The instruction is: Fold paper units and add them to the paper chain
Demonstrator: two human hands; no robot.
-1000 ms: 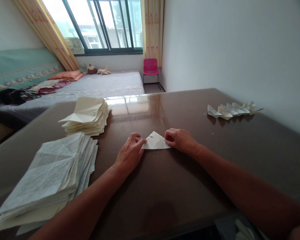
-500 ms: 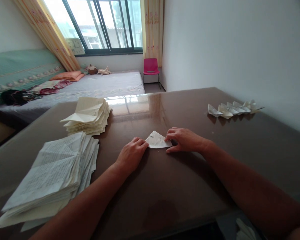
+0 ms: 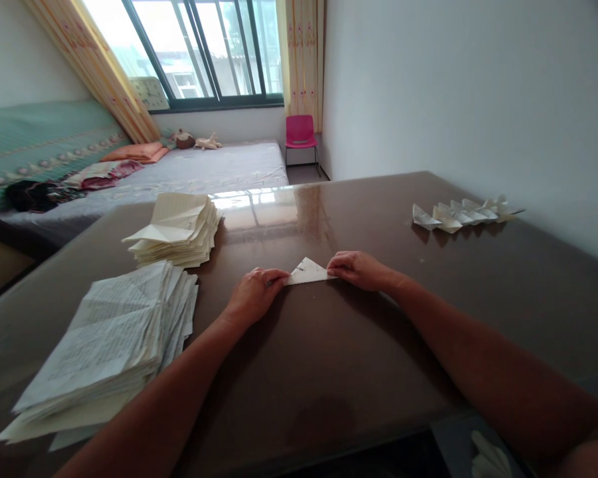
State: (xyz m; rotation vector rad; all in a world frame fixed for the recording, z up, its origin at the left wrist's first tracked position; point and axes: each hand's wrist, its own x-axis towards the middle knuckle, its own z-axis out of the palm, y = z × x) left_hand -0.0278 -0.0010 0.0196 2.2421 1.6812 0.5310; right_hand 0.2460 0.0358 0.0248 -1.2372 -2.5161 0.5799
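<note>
A small folded paper triangle (image 3: 306,271) lies in the middle of the table, its point facing away from me and its long edge toward me. My left hand (image 3: 260,292) pinches its left corner. At the right corner, my right hand (image 3: 359,269) is closed on the paper between thumb and fingers. The two corners are hidden under my fingertips.
On the left of the brown glossy table (image 3: 299,372) lie a stack of written sheets (image 3: 104,332) and a stack of cream paper (image 3: 174,229). Several folded paper pieces (image 3: 463,216) stand in a row at the right. Beyond are a bed (image 3: 219,166) and a pink chair (image 3: 299,131).
My right hand has gone from spread thumb and fingers to a pinch on the right corner. The paper's near edge is now higher and straighter, and the triangle looks flatter.
</note>
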